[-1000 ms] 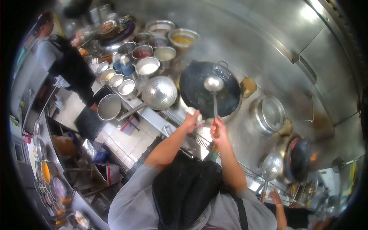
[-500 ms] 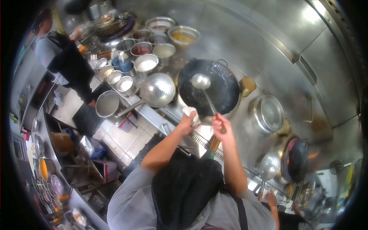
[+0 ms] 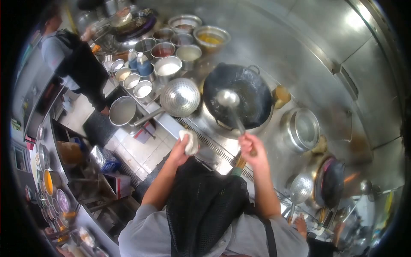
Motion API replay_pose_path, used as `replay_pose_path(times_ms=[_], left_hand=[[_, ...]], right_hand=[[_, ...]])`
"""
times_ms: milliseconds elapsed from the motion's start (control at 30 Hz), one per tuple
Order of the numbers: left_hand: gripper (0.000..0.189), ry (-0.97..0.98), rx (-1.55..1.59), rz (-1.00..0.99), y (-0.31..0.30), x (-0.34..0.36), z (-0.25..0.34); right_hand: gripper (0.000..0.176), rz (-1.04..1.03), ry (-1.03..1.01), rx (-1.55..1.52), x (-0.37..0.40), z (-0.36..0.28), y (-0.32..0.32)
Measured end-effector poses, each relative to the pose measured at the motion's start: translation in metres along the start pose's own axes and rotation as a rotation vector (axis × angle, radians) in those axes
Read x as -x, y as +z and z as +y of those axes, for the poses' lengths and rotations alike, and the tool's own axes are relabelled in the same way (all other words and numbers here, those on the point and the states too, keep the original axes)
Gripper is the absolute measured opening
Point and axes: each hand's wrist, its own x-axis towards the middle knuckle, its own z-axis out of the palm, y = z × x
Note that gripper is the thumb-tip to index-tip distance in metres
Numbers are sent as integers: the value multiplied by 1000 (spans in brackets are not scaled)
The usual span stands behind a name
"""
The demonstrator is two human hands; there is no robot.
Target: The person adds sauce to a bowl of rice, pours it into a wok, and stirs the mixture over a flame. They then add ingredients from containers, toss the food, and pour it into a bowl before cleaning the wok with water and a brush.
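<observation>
My right hand (image 3: 252,148) is closed around the handle of a metal ladle (image 3: 228,98), whose bowl is over the dark wok (image 3: 256,95). A thin, shiny film, perhaps oil or water, coats the inside of the wok. In my left hand (image 3: 179,153) is a folded white cloth (image 3: 188,142), held off the wok's near rim, above the stove's front edge. To the left of the wok lies a large perforated strainer (image 3: 180,97), resting on a metal pot (image 3: 123,111) by its long handle side.
Several metal containers with sauces and powders, among them a white one (image 3: 168,67), stand back left beside bottles (image 3: 144,65). A metal pot (image 3: 303,128) sits right of the wok. A second wok (image 3: 333,182) and strainer (image 3: 301,188) are lower right. A co-worker (image 3: 70,60) stands at left.
My left hand with the cloth has moved away from the wok's rim, down and to the left. The ladle has shifted slightly within the wok, still in my right hand.
</observation>
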Motion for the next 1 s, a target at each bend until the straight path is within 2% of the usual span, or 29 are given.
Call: replay_pose_path(times_ms=[67, 133, 200, 233, 300, 433, 500, 533, 567, 633, 667, 733, 800, 867, 933, 967, 1000], left_hand=[[44, -15, 28, 12, -2, -3, 0], [46, -29, 2, 35, 1, -2, 3], [48, -31, -18, 54, 3, 2, 8], [48, -40, -26, 93, 3, 4, 10], [49, -53, -30, 141, -1, 10, 13], [46, -107, -114, 184, -3, 6, 14], [44, -123, -169, 185, 3, -3, 12], [43, -105, -185, 175, 9, -6, 11], [42, -87, -202, 166, 15, -9, 11], [41, -92, -236, 116, 24, -12, 14], [41, -86, -263, 74, 26, -13, 16], [42, -94, -259, 53, 24, -12, 18], [42, -89, -243, 40, 19, -10, 21], [46, -124, -208, 71, 12, -5, 23], [48, -154, -142, 66, 1, -5, 25], [50, -190, -83, 52, -2, -7, 26], [50, -193, -87, 47, -1, -10, 27]], right_hand=[[31, 1, -51, -17, -29, -28, -10], [35, 1, -101, -28, -39, -26, -20], [46, 132, -489, 380, -47, -2, -34], [56, 194, -513, 429, -40, 12, -31], [55, 280, -544, 448, -23, 41, -23], [42, 258, -448, 473, 15, 67, 8], [28, 110, -264, 459, 19, 52, 21], [20, 12, -182, 360, 12, 35, 17], [20, 13, -192, 354, -1, 16, 15], [22, -5, -80, -4, -27, -13, 4], [22, -7, -83, -5, -36, -14, -7], [24, 69, -453, 368, -51, 1, -20], [30, 170, -528, 472, -43, 27, -24], [32, 239, -544, 504, -25, 56, -13], [34, 283, -465, 502, -2, 77, 4], [34, 283, -467, 501, 7, 80, 15], [33, 218, -367, 448, 15, 79, 27]])
